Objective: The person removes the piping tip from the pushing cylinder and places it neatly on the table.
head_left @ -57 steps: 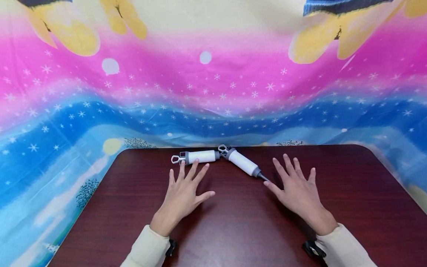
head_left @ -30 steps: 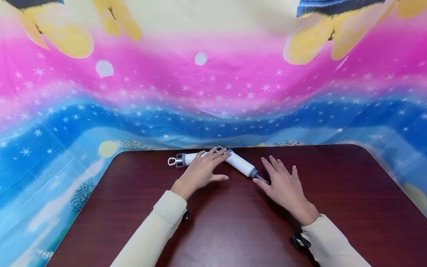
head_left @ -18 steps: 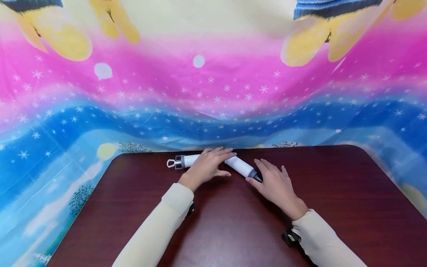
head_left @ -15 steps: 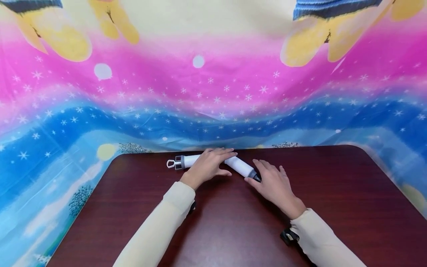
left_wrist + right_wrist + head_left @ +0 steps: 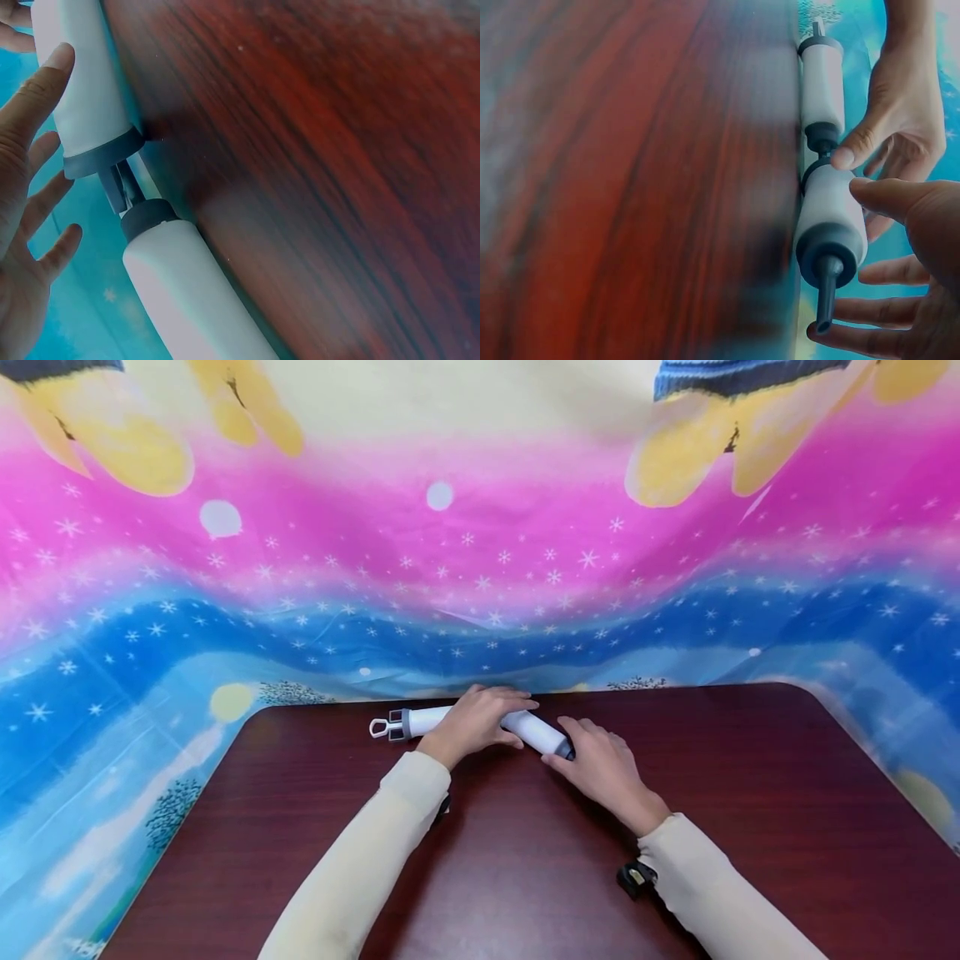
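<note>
Two large white plastic syringes with grey end caps lie end to end at an angle near the table's back edge. My left hand (image 5: 476,718) reaches over the rear end of the right syringe (image 5: 536,732), with fingers loosely extended past it. In the left wrist view, its thumb (image 5: 46,84) overlaps the white barrel. My right hand (image 5: 603,768) is at that syringe's front end, thumb beside the barrel and fingers spread around the grey nozzle (image 5: 826,296). The left syringe (image 5: 429,720), with a ring handle, lies partly hidden behind my left hand.
The dark red-brown wooden table (image 5: 510,877) extends toward me and to both sides. A printed cloth backdrop (image 5: 480,610) with snowflakes hangs right behind its back edge. Both sleeved wrists carry small black devices, one showing at the right wrist (image 5: 636,878).
My left hand has moved right, from the left syringe to the rear of the right one. My right hand has moved left from the nozzle tip toward the barrel. Both syringes lie in place.
</note>
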